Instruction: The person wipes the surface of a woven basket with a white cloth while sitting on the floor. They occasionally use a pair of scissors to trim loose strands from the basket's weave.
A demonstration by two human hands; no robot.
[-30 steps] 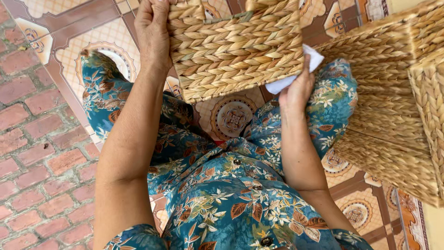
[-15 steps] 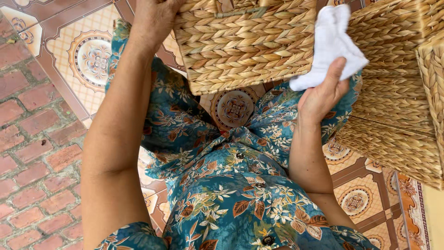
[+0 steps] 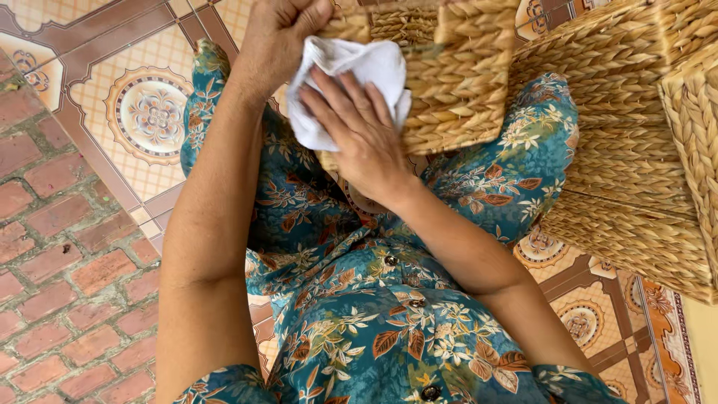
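My left hand [image 3: 280, 41] is gripping the rim of the small woven straw basket [image 3: 437, 75] on my lap, while my right hand [image 3: 359, 131] is pressing the white folded cloth [image 3: 336, 75] flat against its side. Pressing too hard is likely to tip the basket loose. Larger woven baskets [image 3: 636, 150] are crowding the right side on the patterned tile floor [image 3: 142, 112].

Both arms reach forward over the lap. The left hand [image 3: 278, 41] sits high at the top edge, wrist bent, thumb and fingers [image 3: 318, 13] curled shut in a grip. The right hand [image 3: 363, 138] lies palm down just below it, fingers [image 3: 336, 93] spread flat and pressing, forearm angling in from the right.
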